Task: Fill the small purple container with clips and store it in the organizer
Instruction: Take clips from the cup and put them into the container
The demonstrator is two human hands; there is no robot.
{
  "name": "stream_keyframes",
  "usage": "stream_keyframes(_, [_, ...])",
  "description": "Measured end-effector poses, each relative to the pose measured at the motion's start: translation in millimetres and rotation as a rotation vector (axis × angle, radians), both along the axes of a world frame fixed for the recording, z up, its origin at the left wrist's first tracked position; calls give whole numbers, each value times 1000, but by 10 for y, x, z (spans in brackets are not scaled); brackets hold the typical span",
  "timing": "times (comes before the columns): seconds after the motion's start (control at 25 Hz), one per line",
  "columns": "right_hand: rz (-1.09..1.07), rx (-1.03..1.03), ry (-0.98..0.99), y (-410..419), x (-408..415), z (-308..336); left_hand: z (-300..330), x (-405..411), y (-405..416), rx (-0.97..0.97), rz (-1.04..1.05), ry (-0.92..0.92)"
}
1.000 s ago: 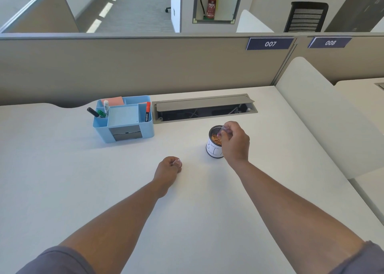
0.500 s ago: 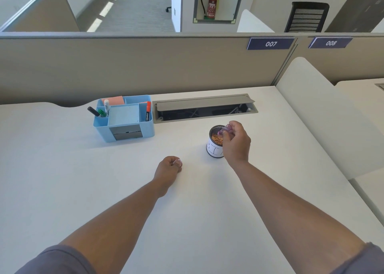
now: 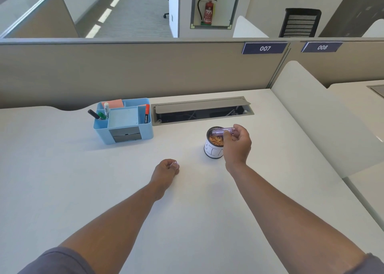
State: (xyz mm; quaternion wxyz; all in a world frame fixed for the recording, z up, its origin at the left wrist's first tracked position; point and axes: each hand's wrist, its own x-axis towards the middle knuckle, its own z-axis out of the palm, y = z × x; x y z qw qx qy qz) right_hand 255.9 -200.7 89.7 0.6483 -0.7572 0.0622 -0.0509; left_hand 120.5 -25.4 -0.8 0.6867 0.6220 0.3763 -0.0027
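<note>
My right hand (image 3: 238,147) pinches the small purple container (image 3: 223,131), which lies on its side just above the mouth of a white tin (image 3: 212,152). The tin stands on the desk and holds a heap of orange-gold clips (image 3: 216,140). My left hand (image 3: 164,169) rests as a fist on the desk to the left of the tin, closed on a small pale purple piece (image 3: 174,165) that looks like a lid. The light blue organizer (image 3: 99,126) stands at the back left with markers and pink notes in it and a grey drawer at its front.
A grey cable hatch (image 3: 201,107) lies open in the desk just behind the tin. A beige partition (image 3: 145,70) closes off the back. A white divider panel (image 3: 322,119) bounds the desk on the right.
My right hand has lifted slightly and turned the purple container onto its side over the tin. My left hand has stayed put.
</note>
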Motion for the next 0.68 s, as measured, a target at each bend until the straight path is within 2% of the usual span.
stream_keyframes(0.32, [374, -54, 4, 191, -502, -284, -27, -253, 68, -26, 22, -25])
stream_keyframes(0.68, [550, -14, 261, 490, -969, -644, -36, -675, 325, -216, 98, -89])
